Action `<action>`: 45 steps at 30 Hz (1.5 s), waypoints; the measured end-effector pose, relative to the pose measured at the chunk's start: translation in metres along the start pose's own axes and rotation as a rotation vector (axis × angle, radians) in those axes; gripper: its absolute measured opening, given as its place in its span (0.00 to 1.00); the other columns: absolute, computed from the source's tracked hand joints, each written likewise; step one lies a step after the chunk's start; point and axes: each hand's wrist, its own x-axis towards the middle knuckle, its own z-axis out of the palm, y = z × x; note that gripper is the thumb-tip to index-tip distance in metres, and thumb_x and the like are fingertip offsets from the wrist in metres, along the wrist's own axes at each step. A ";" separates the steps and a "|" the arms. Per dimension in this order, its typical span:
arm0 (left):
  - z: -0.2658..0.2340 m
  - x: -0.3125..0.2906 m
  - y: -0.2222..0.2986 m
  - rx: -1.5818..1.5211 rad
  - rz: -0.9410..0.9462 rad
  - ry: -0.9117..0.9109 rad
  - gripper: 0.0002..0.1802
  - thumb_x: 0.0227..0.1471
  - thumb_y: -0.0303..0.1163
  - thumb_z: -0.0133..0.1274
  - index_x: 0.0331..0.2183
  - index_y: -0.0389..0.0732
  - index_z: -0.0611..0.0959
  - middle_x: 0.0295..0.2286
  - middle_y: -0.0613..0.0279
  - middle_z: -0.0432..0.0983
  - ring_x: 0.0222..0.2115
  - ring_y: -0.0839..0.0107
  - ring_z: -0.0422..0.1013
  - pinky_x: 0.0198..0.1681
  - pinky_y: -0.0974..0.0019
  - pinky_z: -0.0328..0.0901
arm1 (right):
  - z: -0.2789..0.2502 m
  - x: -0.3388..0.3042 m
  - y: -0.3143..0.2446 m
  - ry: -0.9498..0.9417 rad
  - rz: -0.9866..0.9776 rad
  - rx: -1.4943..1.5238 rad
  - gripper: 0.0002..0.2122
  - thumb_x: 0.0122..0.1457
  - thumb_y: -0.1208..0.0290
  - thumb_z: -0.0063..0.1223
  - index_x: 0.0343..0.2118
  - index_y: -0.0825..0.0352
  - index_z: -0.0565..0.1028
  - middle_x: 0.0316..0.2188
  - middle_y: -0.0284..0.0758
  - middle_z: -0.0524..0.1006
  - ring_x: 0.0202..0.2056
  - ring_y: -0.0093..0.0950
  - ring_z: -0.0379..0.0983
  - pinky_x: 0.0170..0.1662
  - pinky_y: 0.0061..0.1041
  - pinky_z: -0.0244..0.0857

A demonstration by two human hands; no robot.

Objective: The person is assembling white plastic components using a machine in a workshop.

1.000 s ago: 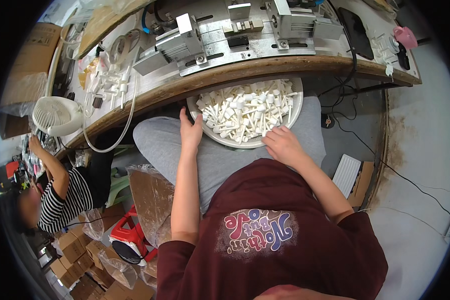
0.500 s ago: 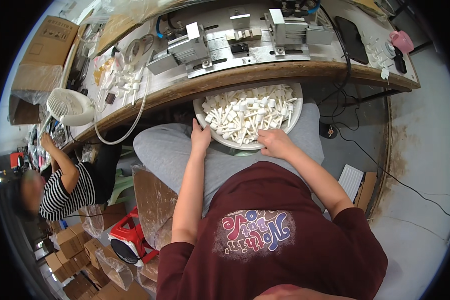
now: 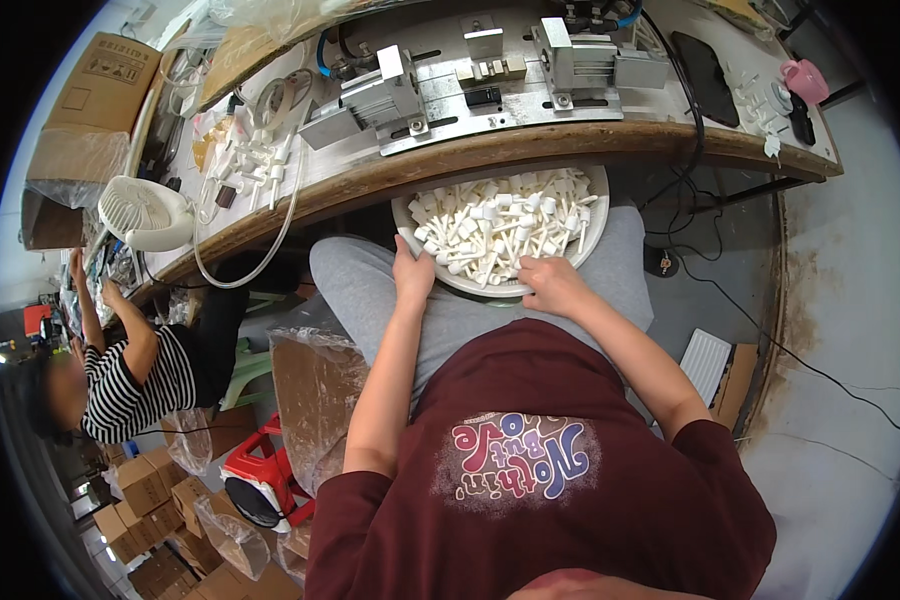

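In the lower middle of the frame, a maroon shirt [image 3: 560,525] bears playful lettering [image 3: 520,458] across its front: large, rounded, swelling characters in blue, purple, red and cream, with a pale speckled patch around them. At the upper left, a brown carton [image 3: 95,105] carries a short row of dark printed characters near its top edge, above a small strip of handling symbols [image 3: 113,68]; both are too small and blurred to make out.
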 end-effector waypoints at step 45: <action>-0.118 -0.013 0.272 -0.093 1.465 0.276 0.17 0.45 0.15 0.58 0.40 0.37 0.84 0.38 0.57 0.81 0.36 0.61 0.75 0.39 0.63 0.66 | -0.294 0.153 -0.058 0.967 -0.183 -0.222 0.07 0.50 0.81 0.58 0.33 0.65 0.79 0.32 0.35 0.79 0.35 0.34 0.75 0.40 0.30 0.69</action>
